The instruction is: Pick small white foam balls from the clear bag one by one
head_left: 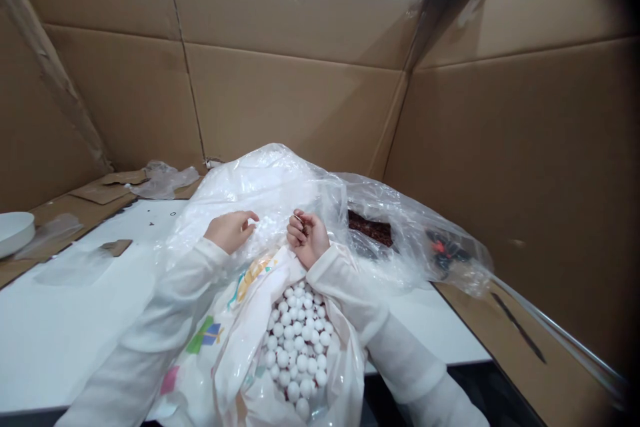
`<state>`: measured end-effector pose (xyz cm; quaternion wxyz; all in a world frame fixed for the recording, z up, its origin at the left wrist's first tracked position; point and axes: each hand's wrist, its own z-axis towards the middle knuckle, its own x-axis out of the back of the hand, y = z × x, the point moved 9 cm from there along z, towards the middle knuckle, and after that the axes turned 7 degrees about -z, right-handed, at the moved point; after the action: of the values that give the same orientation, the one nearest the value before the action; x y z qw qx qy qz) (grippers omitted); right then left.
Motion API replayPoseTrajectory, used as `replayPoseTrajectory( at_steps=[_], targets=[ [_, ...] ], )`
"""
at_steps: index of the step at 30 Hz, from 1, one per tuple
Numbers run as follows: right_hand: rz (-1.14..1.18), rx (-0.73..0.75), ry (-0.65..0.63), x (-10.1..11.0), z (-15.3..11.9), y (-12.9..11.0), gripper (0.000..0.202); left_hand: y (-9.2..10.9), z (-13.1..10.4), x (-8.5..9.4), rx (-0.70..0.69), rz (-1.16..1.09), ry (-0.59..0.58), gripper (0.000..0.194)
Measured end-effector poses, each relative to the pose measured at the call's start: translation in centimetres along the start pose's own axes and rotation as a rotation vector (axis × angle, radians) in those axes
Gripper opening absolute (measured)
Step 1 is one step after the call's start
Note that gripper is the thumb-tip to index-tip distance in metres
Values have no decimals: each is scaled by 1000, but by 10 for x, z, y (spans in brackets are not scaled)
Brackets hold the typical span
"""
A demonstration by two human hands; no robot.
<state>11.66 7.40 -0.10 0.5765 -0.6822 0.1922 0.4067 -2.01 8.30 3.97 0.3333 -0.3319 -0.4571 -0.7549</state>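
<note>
An open plastic bag [235, 360] with coloured prints stands at the near edge, holding many small white balls [300, 340]. Beyond it, a large clear plastic bag full of white material [265, 180] rises in a heap. My left hand [231, 230] is over the front of that heap, its thumb and forefinger curved with a gap between them. To its right, my right hand [307, 238] is above the balls, palm turned up and fingers curled round something small and dark that I cannot make out.
Clear plastic on the right covers a dark brown piece [370, 228] and a red and black item [445, 250]. A white bowl [16, 233] sits far left. Cardboard walls [295, 93] surround the white board [65, 340]. A dark strip [517, 327] lies right.
</note>
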Motion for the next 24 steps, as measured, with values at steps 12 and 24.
replayPoseTrajectory(
  at_steps=[12, 24],
  targets=[
    [126, -23, 63, 10, 7, 5, 17, 59, -18, 25, -483, -115, 328, 20],
    [101, -7, 94, 13, 8, 5, 25, 102, -33, 15, -649, -520, -69, 34]
  ],
)
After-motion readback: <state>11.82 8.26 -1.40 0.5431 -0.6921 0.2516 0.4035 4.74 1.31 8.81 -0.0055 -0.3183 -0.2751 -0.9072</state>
